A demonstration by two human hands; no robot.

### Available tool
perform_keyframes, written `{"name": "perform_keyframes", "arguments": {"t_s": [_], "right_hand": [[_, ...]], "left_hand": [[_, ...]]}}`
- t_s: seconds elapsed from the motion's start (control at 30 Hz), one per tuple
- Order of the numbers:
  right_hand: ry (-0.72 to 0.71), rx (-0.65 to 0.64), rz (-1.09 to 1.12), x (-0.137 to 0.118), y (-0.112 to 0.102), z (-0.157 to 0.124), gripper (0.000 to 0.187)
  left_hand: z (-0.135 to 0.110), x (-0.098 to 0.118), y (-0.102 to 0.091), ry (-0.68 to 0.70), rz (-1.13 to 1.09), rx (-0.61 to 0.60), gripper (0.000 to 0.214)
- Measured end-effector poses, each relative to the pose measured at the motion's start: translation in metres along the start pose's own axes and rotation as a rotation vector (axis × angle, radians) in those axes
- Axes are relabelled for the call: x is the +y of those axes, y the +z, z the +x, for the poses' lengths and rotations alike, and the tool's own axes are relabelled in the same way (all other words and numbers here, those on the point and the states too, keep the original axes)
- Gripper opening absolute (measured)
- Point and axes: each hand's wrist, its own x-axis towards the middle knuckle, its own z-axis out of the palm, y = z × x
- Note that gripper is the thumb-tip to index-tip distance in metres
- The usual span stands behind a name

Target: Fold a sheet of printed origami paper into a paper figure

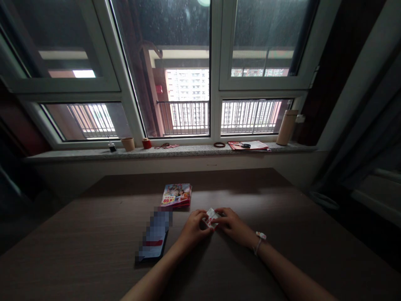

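Between both hands, low over the brown table (103, 234), is a small folded piece of white paper (212, 215) with red print. My left hand (194, 228) is closed on its left side, thumb and fingers at the edges. On the opposite side my right hand (234, 225) grips the paper with bent fingers. A bracelet (260, 240) circles my right wrist. Fingers cover part of the paper, so its full folded shape is hidden. Left of my left hand lies a phone (155, 238), its screen partly blurred out. Beyond the phone rests a stack of colourful flyers (177, 194).
Along the stone windowsill (188, 151) stand a small dark bottle (112, 146), a paper cup (128, 144), a red container (146, 143) and a tan thermos (286, 127). A bead bracelet (219, 144) and scissors (245, 145) on red papers (258, 144) lie there too.
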Motion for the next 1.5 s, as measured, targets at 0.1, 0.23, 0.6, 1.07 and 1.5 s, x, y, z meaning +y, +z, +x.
{"name": "perform_keyframes", "arguments": {"t_s": [0.1,0.23,0.6,1.07,1.5], "right_hand": [[-0.001,0.025,0.011,0.001,-0.001,0.000,0.034],[0.000,0.029,-0.026,-0.003,-0.003,0.001,0.034],[0.017,0.038,-0.044,0.001,-0.001,0.004,0.027],[0.113,0.129,-0.069,-0.001,-0.005,0.005,0.023],[0.116,0.077,-0.146,0.001,-0.004,0.006,0.024]], "left_hand": [[0.000,0.001,0.000,-0.001,0.004,0.000,0.028],[-0.001,0.001,0.001,0.020,0.016,0.000,0.025],[-0.001,0.003,-0.008,0.096,0.253,-0.067,0.039],[0.006,0.001,-0.013,0.109,0.501,-0.190,0.056],[0.007,0.002,-0.013,0.134,0.556,-0.209,0.054]]}}
